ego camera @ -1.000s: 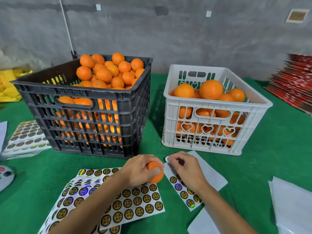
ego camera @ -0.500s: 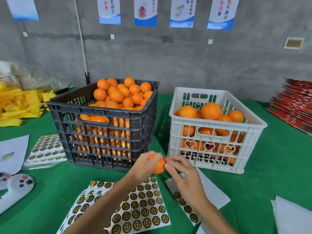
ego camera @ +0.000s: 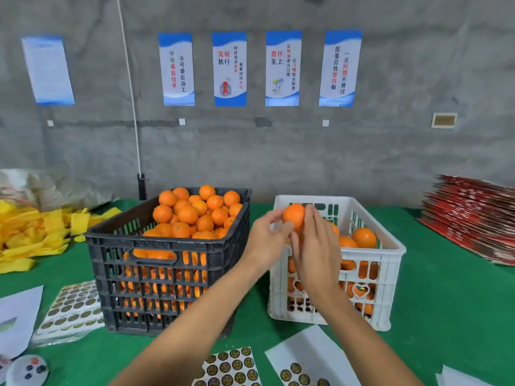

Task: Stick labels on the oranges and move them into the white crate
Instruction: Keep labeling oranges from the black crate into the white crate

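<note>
Head view: both hands hold one orange (ego camera: 293, 215) up over the near left corner of the white crate (ego camera: 390, 277). The left hand (ego camera: 266, 240) grips it from the left, thumb and fingertips curled on its lower side. The right hand (ego camera: 317, 252) lies against its right side with the fingers nearly straight, pressing the skin. No label can be made out on the part of the orange that shows.

The white crate stands on the green surface (ego camera: 446, 316), right of centre, and is partly filled with oranges; several show above the rim on the right, and more show through the slots and heart-shaped holes in its near wall. Just to its left stands a black crate (ego camera: 167, 302), heaped with oranges well above its rim, with more seen through its side slots.

Near the bottom edge lie label sheets (ego camera: 231, 367) with round gold stickers, and a white backing sheet (ego camera: 309, 355) to their right carrying a few. More label sheets (ego camera: 72, 310) lie left of the black crate. Yellow strips (ego camera: 30, 235) are piled at the far left, and a red stack (ego camera: 473, 218) sits at the far right.
</note>
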